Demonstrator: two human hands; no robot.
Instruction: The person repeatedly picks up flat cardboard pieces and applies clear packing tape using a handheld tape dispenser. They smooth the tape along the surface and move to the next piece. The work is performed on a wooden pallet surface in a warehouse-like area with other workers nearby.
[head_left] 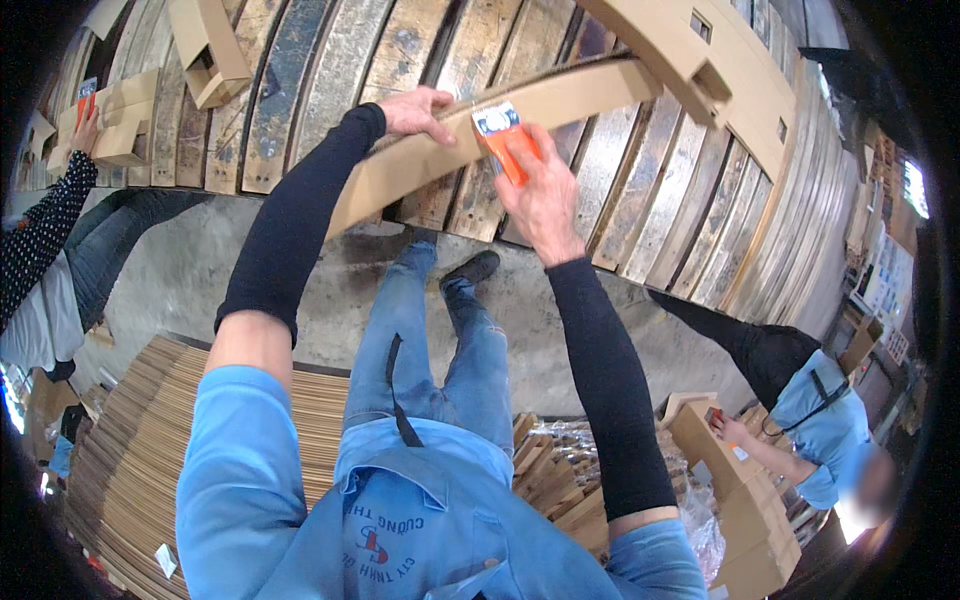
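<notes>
1. The left hand point(418, 110) has its grip clamped over the top edge of a long flat cardboard piece point(480, 135), holding it steady above the slatted wooden counter point(300, 90) so it doesn't flop around.
2. The right hand point(540, 195) is pressed on a small orange and white card point(508, 140), fingers flat on it and closed around it, right against the cardboard face just beside the left hand. Looks like one hand braces so the other can push.
3. More folded cardboard boxes point(210, 55) sit further along the counter, well apart.
4. A big stack of flat cardboard sheets point(130, 450) sits low on the person's left, near at hand.
5. A co-worker in blue point(820, 425) handles boxes off to the right; another sleeve point(45, 225) reaches in far left.
</notes>
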